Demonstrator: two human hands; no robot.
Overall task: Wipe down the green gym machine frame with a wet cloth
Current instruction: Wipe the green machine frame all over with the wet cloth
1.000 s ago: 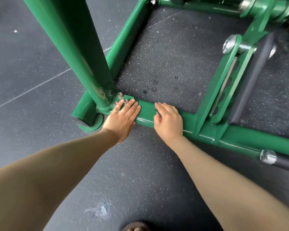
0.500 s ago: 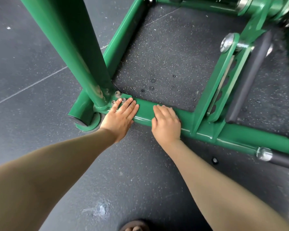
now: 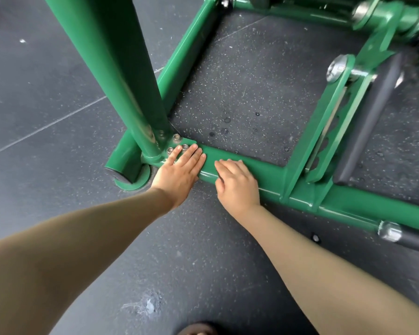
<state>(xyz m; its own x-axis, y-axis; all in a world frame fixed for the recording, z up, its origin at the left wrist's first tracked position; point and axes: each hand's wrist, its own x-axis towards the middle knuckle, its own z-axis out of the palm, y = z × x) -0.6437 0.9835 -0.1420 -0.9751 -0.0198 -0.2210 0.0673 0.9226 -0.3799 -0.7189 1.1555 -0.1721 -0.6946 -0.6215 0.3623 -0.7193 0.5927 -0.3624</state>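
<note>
Both hands down on the low green frame (image 3: pixel 271 176) at floor level. Left hand (image 3: pixel 179 174) lies flat, fingers (image 3: pixel 191 157) straight and together, tips by the bolts (image 3: pixel 177 139) at the foot of the post (image 3: pixel 111 68). Right hand (image 3: pixel 237 183) sits just beside it on the same bar, fingers curled over the top edge, thumb on the near face. No cloth visible anywhere; can't tell if something is bunched under the right palm, though nothing sticks out. So the frame is right under both hands, the cloth unaccounted for.

Floor (image 3: pixel 58 68) is dark speckled rubber, with water drops (image 3: pixel 225 126) inside the frame's square and a pale smear (image 3: pixel 148 305) near the bottom of view. Side bar runs away from the corner; a grey handle (image 3: pixel 370 122) and a slotted bracket (image 3: pixel 324 131) stand to the right.

Risks, as I judge them:
- If the cloth isn't in hand, this stroke wipes nothing, only smears skin oil on wet paint.
- Left fingertips are touching the bolt heads; sliding further could snag or scrape skin on the edges.
- Bar looks glossy and likely wet, so a hand bearing weight could slip off toward the floor.
- Drops on the floor suggest dripping; rubber may get slick where the person's foot (image 3: pixel 198 328) stands.
- The bolt cluster and the weld by the bracket are easy to skip, since a flat wipe bridges over them.
</note>
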